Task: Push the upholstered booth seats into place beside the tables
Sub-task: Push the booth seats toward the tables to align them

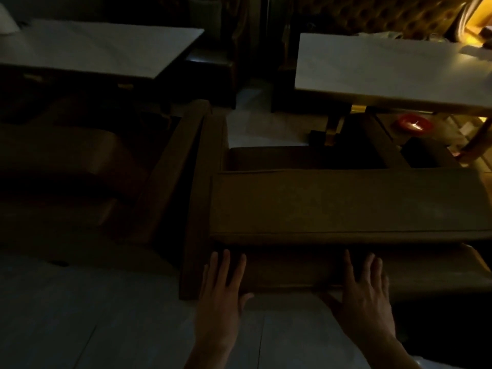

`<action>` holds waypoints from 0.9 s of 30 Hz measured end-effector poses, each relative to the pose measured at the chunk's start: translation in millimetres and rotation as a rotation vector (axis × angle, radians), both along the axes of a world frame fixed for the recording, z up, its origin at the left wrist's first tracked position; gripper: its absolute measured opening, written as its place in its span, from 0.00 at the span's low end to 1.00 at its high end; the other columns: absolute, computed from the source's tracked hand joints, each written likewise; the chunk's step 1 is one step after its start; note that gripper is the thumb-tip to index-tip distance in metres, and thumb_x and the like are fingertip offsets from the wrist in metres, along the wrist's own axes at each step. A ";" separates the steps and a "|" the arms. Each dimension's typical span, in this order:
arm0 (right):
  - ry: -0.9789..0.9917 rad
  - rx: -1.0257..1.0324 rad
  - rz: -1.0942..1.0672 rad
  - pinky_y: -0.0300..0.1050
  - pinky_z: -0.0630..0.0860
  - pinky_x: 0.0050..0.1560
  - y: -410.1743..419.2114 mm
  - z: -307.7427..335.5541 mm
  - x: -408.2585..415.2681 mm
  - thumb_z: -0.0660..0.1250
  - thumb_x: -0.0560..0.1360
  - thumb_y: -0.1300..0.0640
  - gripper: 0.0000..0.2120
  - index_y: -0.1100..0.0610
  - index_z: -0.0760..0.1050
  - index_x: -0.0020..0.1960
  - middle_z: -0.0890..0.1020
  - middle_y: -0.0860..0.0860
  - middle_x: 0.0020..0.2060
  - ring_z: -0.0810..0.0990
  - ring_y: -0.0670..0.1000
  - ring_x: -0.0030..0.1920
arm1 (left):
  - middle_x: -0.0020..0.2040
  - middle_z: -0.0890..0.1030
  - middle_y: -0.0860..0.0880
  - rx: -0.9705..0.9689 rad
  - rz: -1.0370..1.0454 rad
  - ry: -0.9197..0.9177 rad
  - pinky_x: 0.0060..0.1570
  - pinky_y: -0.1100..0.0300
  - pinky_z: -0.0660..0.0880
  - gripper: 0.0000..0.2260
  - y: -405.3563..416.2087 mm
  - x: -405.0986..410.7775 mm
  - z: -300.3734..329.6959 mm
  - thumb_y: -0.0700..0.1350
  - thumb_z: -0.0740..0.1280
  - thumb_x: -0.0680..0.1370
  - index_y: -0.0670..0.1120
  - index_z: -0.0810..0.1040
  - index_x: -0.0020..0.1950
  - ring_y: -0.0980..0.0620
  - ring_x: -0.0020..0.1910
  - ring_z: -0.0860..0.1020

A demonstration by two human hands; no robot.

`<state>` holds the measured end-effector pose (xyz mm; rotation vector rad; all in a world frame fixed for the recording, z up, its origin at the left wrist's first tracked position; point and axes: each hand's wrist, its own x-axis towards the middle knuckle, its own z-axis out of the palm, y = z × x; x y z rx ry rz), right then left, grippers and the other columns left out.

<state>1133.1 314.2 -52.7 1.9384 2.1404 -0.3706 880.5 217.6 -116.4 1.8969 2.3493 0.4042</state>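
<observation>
A brown upholstered booth seat point(346, 203) stands in front of me in dim light, its back cushion towards me. My left hand point(222, 291) lies flat on the near edge of its back, fingers spread. My right hand point(366, 288) presses flat on the same edge further right. Beyond the seat is a white-topped table point(386, 67) at the right. A second booth seat point(80, 166) sits at the left before another white-topped table point(101, 49).
A red round object point(411, 123) glows under the right table. Another person's hand point(471, 153) shows at the right edge. A dark tufted bench back point(386, 14) runs behind the tables. Pale tiled floor point(80, 315) lies around me, with a narrow aisle point(253, 121) between the tables.
</observation>
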 end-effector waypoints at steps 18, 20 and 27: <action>-0.084 -0.025 -0.077 0.59 0.50 0.78 28.7 -8.1 -4.3 0.34 0.64 0.23 0.51 0.53 0.29 0.78 0.42 0.66 0.78 0.43 0.65 0.78 | 0.74 0.67 0.46 0.110 -0.063 -0.103 0.67 0.39 0.67 0.42 45.5 -3.1 -6.6 0.55 0.78 0.63 0.54 0.66 0.75 0.41 0.74 0.63; -0.076 -0.011 -0.085 0.59 0.50 0.78 43.1 -9.5 -3.4 0.37 0.66 0.23 0.50 0.53 0.29 0.78 0.42 0.66 0.78 0.43 0.65 0.78 | 0.74 0.67 0.46 0.087 -0.068 -0.093 0.68 0.40 0.66 0.41 62.6 -1.8 -4.3 0.56 0.78 0.64 0.54 0.65 0.75 0.40 0.74 0.62; -0.096 -0.002 -0.097 0.60 0.51 0.78 70.0 -9.6 -3.1 0.34 0.64 0.24 0.52 0.54 0.31 0.78 0.43 0.68 0.77 0.44 0.68 0.78 | 0.75 0.67 0.45 0.083 -0.076 -0.086 0.70 0.41 0.64 0.39 99.1 -2.0 -2.6 0.55 0.76 0.67 0.53 0.65 0.75 0.41 0.75 0.60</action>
